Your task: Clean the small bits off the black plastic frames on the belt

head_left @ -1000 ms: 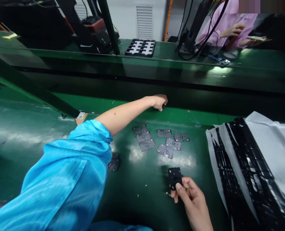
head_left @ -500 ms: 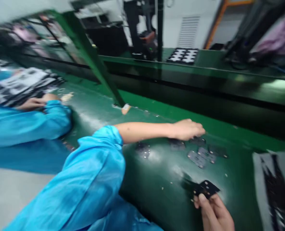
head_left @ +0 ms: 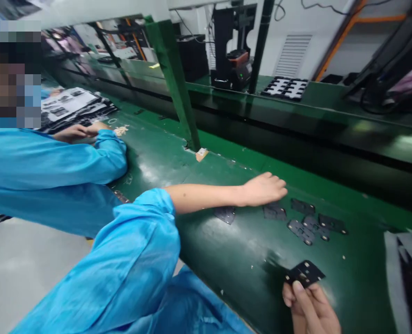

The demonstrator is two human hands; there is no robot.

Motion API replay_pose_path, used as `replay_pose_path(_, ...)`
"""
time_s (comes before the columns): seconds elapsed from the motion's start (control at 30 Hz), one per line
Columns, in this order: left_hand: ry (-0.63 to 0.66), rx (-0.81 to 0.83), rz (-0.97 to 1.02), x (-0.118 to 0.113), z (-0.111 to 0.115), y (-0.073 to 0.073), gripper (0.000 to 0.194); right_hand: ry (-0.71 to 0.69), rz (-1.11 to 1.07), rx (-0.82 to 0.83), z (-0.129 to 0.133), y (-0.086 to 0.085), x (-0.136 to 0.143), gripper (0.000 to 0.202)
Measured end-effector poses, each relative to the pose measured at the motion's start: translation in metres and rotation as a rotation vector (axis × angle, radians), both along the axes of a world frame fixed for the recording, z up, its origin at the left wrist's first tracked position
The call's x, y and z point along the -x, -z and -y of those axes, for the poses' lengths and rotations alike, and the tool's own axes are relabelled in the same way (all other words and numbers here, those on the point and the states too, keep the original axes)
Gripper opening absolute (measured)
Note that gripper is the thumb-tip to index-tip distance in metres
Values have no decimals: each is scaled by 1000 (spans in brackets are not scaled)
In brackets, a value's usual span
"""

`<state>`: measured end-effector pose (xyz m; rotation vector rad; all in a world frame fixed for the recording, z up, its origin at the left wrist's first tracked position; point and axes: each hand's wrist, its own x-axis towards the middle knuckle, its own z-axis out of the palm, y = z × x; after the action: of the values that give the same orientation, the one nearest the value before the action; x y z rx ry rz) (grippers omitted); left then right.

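Note:
My left hand (head_left: 264,189) reaches across the green bench with its fingers curled closed, above and beside a dark plate (head_left: 275,212). Whatever those fingers hold, if anything, is hidden. Nearer to me, my right hand (head_left: 312,301) pinches a black flat plate (head_left: 306,273) with small light pads, thumb on top, held a little over the bench. Several similar dark plates lie between the hands and to the right, among them one rectangular plate (head_left: 302,205) and one rounded plate (head_left: 299,232). Another plate (head_left: 225,215) lies below my left forearm.
A co-worker's blue sleeve (head_left: 101,157) and hands are at the left, by a stack of printed sheets (head_left: 72,109). A green post (head_left: 178,83) rises from the bench (head_left: 157,153). Grey-and-black sheeting (head_left: 405,273) lies at the right edge.
The view has shifted, so the bench things appear farther right. My left hand has drawn leftward off the rectangular plate it partly covered. My right hand still holds its plate.

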<state>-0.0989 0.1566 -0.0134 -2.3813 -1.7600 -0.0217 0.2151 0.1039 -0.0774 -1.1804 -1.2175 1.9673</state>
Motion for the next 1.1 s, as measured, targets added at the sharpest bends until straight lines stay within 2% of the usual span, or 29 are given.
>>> replay_pose_path(0.07,-152,119,43,12,9,5,26,38,-14,41,10,-12,11,39)
replay_pose_path(0.1,-180,151,61,17,15,7,25,47,-25,62,14,-18,17,39)
replay_pose_path(0.17,-176,188,100,23,28,6,21,50,-50,96,20,-28,29,39)
replay_pose_path(0.23,-181,231,180,24,44,-1,33,52,-93,106,23,-34,39,39)
replay_pose_path(0.3,-180,241,358,17,66,-13,44,96,-139,84,25,-37,48,38)
replay_pose_path(0.4,-91,306,872,-16,107,-24,54,176,-201,80,31,-38,62,35)
replay_pose_path(0.47,-22,344,1197,-48,131,-20,47,196,-243,116,38,-36,71,34)
replay_pose_path(0.53,-111,251,1441,-79,145,-8,29,193,-278,145,44,-32,77,34)
replay_pose_path(0.63,-294,88,1665,-104,154,10,23,125,-262,122,47,-28,73,35)
replay_pose_path(0.7,-336,13,1672,-105,157,14,22,12,-186,45,41,-29,62,33)
replay_pose_path(0.77,-347,-11,1599,-99,161,13,21,-45,-81,-100,33,-36,49,32)
replay_pose_path(0.87,-324,106,1507,-94,166,8,22,-9,33,-347,20,-51,38,41)
replay_pose_path(0.9,-305,151,1485,-95,167,7,22,-19,54,-410,18,-57,37,38)
replay_pose_path(1.0,-264,184,1392,-101,169,5,17,-124,100,-525,17,-68,41,22)
replay_pose_path(1.1,-259,144,1280,-106,170,5,12,-167,102,-560,20,-69,44,23)
